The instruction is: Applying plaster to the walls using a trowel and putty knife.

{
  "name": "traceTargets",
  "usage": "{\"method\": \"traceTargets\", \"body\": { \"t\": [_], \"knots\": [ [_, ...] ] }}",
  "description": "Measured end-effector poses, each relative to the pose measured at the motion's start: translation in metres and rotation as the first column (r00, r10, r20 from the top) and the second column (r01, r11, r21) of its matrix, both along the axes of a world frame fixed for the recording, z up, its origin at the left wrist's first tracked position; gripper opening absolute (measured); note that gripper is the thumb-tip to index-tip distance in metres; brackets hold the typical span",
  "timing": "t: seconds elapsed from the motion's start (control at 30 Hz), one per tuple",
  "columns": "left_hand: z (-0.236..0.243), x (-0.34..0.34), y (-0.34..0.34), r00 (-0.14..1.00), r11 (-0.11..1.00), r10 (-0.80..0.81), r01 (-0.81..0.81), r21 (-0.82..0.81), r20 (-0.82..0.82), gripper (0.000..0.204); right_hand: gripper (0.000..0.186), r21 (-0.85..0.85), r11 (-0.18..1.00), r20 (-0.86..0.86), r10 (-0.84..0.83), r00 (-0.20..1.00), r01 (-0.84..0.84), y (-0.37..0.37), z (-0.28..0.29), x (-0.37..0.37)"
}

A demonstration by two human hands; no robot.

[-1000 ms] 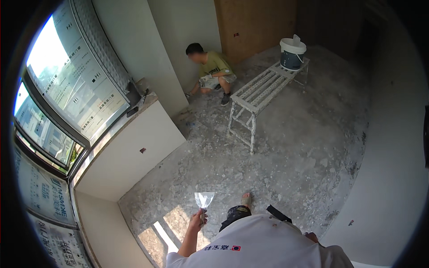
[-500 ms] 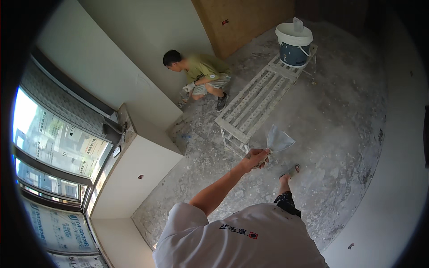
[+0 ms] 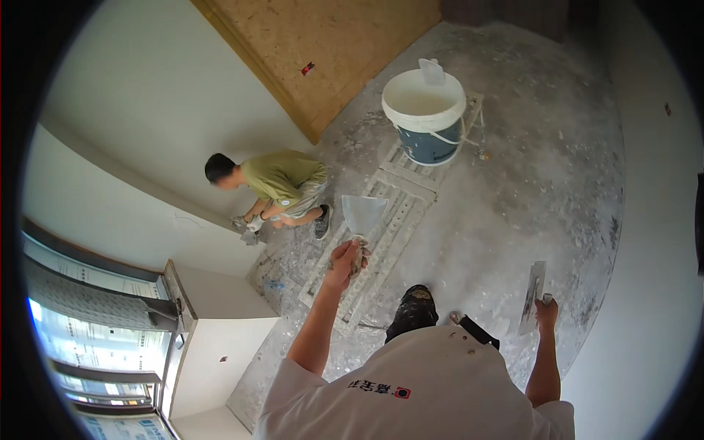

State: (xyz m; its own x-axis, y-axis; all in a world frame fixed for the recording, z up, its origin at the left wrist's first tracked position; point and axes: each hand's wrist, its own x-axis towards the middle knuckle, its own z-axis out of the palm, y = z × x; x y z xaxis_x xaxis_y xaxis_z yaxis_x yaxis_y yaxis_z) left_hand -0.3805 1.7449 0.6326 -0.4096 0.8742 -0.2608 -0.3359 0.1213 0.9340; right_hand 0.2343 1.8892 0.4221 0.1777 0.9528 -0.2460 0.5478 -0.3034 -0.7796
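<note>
My left hand [image 3: 343, 264] is closed round the handle of a putty knife [image 3: 364, 213]. Its wide, pale blade points up and away from me, over the slatted bench. Out to the right, my right hand [image 3: 546, 313] grips the handle of a flat plastering trowel [image 3: 533, 297], whose long grey plate hangs on edge above the floor. Beyond my left hand stands a bucket [image 3: 427, 147], blue-grey with a white rim, on the far end of the low bench [image 3: 403, 192]. A translucent plastic piece [image 3: 432, 72] sits at the bucket's far rim.
A person in a yellow-green shirt [image 3: 282, 176] bends low by the left wall, gloved hands near the wall's foot holding something I cannot make out. A windowsill block [image 3: 220, 293] juts out at the left. The concrete floor [image 3: 528, 183] is stained. A white wall [image 3: 645, 293] runs along the right.
My right hand and the trowel have come into view at the right. My left hand with the putty knife now appears further left, over the bench. The view has shifted toward the bucket.
</note>
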Motion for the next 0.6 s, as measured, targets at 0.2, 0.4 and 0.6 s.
{"method": "traceTargets", "body": {
  "t": [0.2,0.4,0.6],
  "knots": [
    [0.048,-0.081,0.179,0.988,0.992,-0.069,0.083,0.096,-0.134,0.029,0.024,0.198,0.98,0.143,-0.065,0.988,0.036,0.136,-0.087,0.012],
    [0.128,-0.126,0.344,0.825,0.978,-0.205,0.19,-0.083,-0.527,0.03,0.036,-0.316,0.922,0.332,-0.113,0.936,0.224,0.141,-0.113,-0.004],
    [0.141,-0.211,0.482,0.665,0.868,-0.495,0.345,-0.358,-0.559,0.028,0.03,-0.391,0.87,0.596,-0.007,0.803,0.299,0.148,-0.081,-0.003]
  ]
}}
